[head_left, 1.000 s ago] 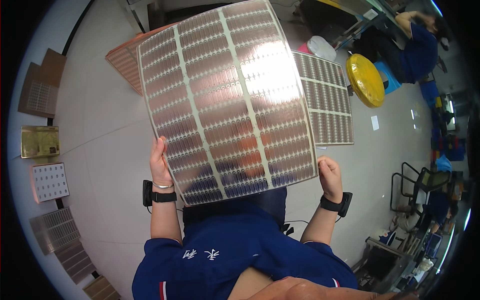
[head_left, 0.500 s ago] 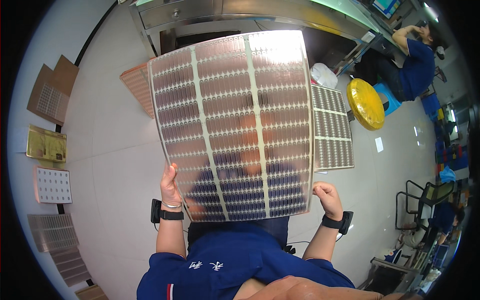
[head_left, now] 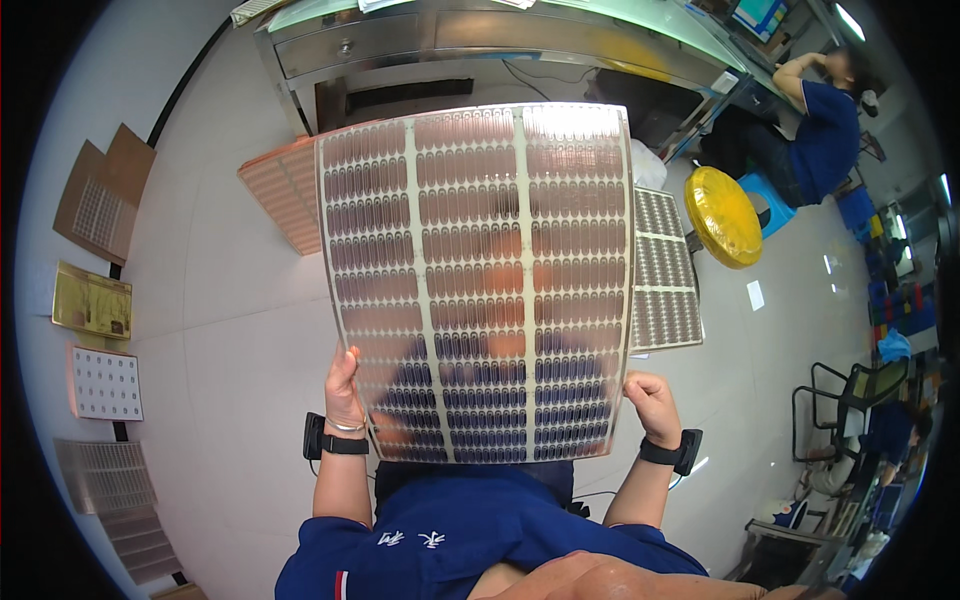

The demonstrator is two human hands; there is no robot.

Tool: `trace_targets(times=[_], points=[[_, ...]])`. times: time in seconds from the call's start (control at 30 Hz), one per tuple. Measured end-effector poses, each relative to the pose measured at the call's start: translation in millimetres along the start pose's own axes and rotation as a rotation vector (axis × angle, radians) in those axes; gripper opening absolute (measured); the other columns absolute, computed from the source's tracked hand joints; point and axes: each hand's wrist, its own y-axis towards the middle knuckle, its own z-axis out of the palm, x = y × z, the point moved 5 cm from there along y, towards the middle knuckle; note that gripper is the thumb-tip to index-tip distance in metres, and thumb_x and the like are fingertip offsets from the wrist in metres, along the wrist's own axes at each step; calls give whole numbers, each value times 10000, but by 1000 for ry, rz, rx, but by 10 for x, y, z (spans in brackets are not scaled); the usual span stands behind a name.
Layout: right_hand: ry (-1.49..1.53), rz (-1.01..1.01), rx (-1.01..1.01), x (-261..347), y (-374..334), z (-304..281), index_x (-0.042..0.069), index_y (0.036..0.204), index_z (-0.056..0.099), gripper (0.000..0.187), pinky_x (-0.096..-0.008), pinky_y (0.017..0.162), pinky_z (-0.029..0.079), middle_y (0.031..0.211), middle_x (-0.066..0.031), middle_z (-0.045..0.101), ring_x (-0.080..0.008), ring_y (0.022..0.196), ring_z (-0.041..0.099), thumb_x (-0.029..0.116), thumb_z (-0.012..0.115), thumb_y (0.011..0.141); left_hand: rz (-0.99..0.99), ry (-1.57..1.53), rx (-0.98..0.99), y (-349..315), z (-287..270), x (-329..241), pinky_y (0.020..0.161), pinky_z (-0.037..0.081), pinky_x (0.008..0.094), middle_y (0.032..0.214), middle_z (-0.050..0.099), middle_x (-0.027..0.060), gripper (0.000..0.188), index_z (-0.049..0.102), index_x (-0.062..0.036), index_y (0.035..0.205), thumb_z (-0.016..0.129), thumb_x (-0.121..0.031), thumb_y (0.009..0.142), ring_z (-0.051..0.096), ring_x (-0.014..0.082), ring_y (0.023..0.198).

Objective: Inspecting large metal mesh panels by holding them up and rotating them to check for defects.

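Note:
A large, thin circuit board panel, coppery and shiny, fills the middle of the head view. Rows of long oval patterns cover it in three columns split by pale strips, and its surface mirrors my upper body. At its lower left edge, my left hand grips the side, thumb in front and the other fingers hidden behind. My right hand is curled and pinches the lower right edge. The panel is held tilted in front of my lap, its far end raised toward the bench.
A metal bench with drawers stands ahead. Behind the panel lean a copper-coloured panel and a smaller patterned panel. A yellow round stool is at right, near a seated person. Several boards lean along the left wall.
The panel's far edge has come lower in view and the panel has shifted slightly right, sitting a little straighter. Both hands keep their places on its edges.

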Motion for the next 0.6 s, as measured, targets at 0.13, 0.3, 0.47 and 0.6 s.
trace_targets(times=[0.13,0.3,0.47,0.6], points=[[267,-20,-187,188,72,119,-10,823,589,286,-228,617,401,727,1,567,-73,662,496,258,528,903,-17,-2,20,-2,33,14,924,450,371,1182,524,131,457,392,2,1268,526,-176,869,528,247,1085],[371,-148,-152,222,159,103,-25,1004,578,282,-229,653,443,840,-47,619,-89,714,556,234,527,904,-17,15,3,-24,39,9,919,446,365,1189,524,121,456,408,-11,1268,535,-176,862,523,239,1089],[405,-241,-210,336,208,160,-29,1068,540,273,-203,679,441,901,-51,614,-81,761,559,172,562,884,-17,49,17,-13,83,-22,911,447,351,1190,528,108,442,423,-15,1257,542,-173,861,533,218,1071],[253,-272,-280,475,238,199,-20,1150,477,372,-207,781,444,979,-50,597,-84,867,558,208,580,874,76,181,20,53,240,-153,831,483,318,1040,602,74,287,519,-38,1127,552,-167,872,584,174,952]])
